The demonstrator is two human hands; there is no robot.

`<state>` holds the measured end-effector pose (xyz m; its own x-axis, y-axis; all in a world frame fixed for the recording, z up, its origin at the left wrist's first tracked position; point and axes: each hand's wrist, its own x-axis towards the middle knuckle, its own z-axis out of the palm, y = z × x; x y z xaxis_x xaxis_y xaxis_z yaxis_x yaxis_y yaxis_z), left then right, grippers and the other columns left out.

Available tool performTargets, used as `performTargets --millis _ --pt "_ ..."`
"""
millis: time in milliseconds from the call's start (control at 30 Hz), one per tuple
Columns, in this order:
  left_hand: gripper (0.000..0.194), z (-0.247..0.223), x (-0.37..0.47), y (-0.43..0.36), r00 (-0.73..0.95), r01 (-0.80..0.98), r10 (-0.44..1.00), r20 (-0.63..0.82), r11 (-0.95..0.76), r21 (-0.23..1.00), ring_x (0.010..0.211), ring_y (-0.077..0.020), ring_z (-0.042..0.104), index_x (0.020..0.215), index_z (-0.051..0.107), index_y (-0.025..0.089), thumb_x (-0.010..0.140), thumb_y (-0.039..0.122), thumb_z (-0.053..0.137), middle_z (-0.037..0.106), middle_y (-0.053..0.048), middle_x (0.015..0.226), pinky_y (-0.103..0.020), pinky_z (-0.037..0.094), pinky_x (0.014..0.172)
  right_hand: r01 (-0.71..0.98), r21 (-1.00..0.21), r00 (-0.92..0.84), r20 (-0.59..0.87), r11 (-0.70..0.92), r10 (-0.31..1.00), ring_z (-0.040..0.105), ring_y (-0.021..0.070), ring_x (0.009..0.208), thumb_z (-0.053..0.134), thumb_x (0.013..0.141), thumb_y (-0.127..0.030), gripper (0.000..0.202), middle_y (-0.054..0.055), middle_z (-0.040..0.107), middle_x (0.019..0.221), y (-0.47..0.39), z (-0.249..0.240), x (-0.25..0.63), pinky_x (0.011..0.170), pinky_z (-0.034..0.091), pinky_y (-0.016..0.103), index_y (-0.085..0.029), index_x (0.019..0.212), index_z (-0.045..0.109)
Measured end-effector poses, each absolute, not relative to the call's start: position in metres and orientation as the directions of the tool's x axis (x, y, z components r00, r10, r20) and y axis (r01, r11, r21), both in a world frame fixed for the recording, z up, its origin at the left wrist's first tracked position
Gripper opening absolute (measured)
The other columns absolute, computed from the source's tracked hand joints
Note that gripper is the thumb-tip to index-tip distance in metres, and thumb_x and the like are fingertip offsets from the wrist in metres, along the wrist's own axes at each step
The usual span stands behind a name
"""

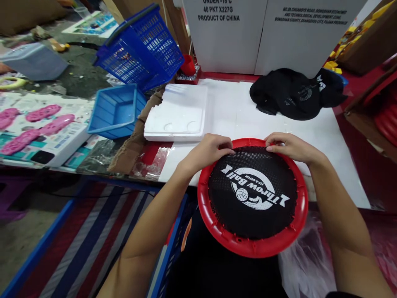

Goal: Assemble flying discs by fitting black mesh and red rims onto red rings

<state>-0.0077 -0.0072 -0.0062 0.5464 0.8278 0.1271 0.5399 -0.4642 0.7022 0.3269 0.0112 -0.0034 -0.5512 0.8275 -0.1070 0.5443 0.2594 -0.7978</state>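
A round throw-ball net disc (214,221) tilts over my lap, its far edge against the front of the white-covered table. It has a red plastic ring and a black mesh (223,203) with a white "Throw Ball" print. My left hand (212,151) grips the far edge at the left, thumb on the mesh border and fingers over the ring. At the right of the same edge, my right hand (287,147) pinches the mesh border against the ring. Its fingertips are partly hidden. Small tabs along the ring hold the mesh. Black printed mesh pieces (294,93) lie piled at the back right.
A white foam lid (180,111) lies left of the hands. Beyond it are a light-blue basket (113,109) and a tilted dark-blue basket (139,49). White cartons (229,45) stand at the back. A box of red rings (384,111) is at right. A striped lounger (93,240) sits lower left.
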Motion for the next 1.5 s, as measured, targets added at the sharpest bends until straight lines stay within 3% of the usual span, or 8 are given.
performTargets --millis 167,400,667,900,1167,1267,1367,1500 --pt "0.015 -0.006 -0.005 -0.01 0.486 0.569 0.847 0.215 -0.493 0.658 0.083 -0.0166 0.069 0.094 0.077 0.021 0.101 0.028 0.067 0.078 -0.004 0.092 -0.033 0.049 0.079 0.613 -0.716 -0.522 -0.051 0.333 0.851 0.064 0.0252 0.094 0.063 0.1 -0.047 0.023 0.007 0.069 0.105 0.009 -0.007 0.32 0.092 0.05 0.045 -0.026 0.094 0.072" --pt "0.019 -0.005 -0.013 0.007 0.546 0.597 0.827 0.136 -0.498 0.628 0.083 -0.0168 0.069 0.1 0.079 0.022 0.103 0.024 0.06 0.079 -0.004 0.095 -0.031 0.053 0.081 0.625 -0.73 -0.507 -0.111 0.276 0.855 0.066 0.0251 0.093 0.06 0.101 -0.05 0.027 0.008 0.067 0.11 0.009 -0.008 0.315 0.094 0.054 0.047 -0.026 0.096 0.072" --pt "0.032 -0.006 -0.005 0.006 0.559 0.738 0.812 0.17 -0.58 0.345 0.093 -0.0245 0.07 0.107 0.079 0.019 0.109 0.028 0.049 0.077 -0.012 0.099 -0.041 0.051 0.09 0.72 -0.645 -0.422 -0.113 0.257 0.899 0.064 0.0268 0.094 0.057 0.1 -0.039 0.022 0.01 0.064 0.105 0.004 -0.01 0.301 0.096 0.05 0.048 -0.024 0.093 0.072" --pt "0.025 -0.009 -0.011 0.009 0.427 0.662 0.898 0.107 -0.391 0.639 0.086 -0.0188 0.072 0.101 0.08 0.022 0.104 0.034 0.059 0.082 -0.005 0.098 -0.034 0.053 0.082 0.705 -0.67 -0.442 -0.156 0.234 0.884 0.064 0.0265 0.093 0.057 0.102 -0.044 0.025 0.009 0.065 0.105 -0.003 -0.003 0.305 0.091 0.051 0.047 -0.025 0.094 0.072" --pt "0.016 -0.014 -0.011 0.021 0.402 0.589 0.916 -0.022 -0.24 0.772 0.085 -0.0191 0.075 0.091 0.084 0.021 0.093 0.03 0.07 0.084 -0.004 0.093 -0.033 0.056 0.079 0.751 -0.626 -0.418 -0.203 0.211 0.885 0.065 0.0294 0.092 0.056 0.101 -0.045 0.028 0.011 0.067 0.103 -0.001 -0.003 0.303 0.09 0.051 0.05 -0.025 0.092 0.074" --pt "0.016 -0.012 -0.014 0.024 0.423 0.57 0.906 -0.036 -0.235 0.787 0.087 -0.0194 0.075 0.093 0.084 0.02 0.093 0.028 0.07 0.084 -0.005 0.096 -0.033 0.057 0.082 0.811 -0.536 -0.389 -0.197 0.233 0.9 0.063 0.0302 0.09 0.052 0.101 -0.04 0.028 0.013 0.064 0.104 -0.003 -0.005 0.301 0.089 0.05 0.052 -0.025 0.09 0.072" --pt "0.016 -0.007 -0.014 0.018 0.465 0.577 0.885 -0.027 -0.279 0.767 0.091 -0.0198 0.074 0.099 0.083 0.021 0.096 0.025 0.067 0.083 -0.005 0.1 -0.035 0.058 0.087 0.784 -0.565 -0.423 -0.179 0.259 0.888 0.065 0.0314 0.097 0.053 0.101 -0.039 0.026 0.013 0.065 0.109 -0.008 -0.001 0.303 0.094 0.052 0.054 -0.026 0.09 0.072" --pt "0.022 -0.003 0.001 -0.003 0.536 0.648 0.82 0.202 -0.553 0.523 0.11 -0.0246 0.07 0.108 0.078 0.02 0.103 0.019 0.056 0.076 -0.011 0.121 -0.042 0.056 0.098 0.608 -0.619 -0.577 0.087 0.498 0.812 0.054 0.0348 0.141 0.055 0.104 -0.037 0.026 0.009 0.059 0.15 -0.015 -0.001 0.298 0.122 0.042 0.057 -0.031 0.114 0.078"
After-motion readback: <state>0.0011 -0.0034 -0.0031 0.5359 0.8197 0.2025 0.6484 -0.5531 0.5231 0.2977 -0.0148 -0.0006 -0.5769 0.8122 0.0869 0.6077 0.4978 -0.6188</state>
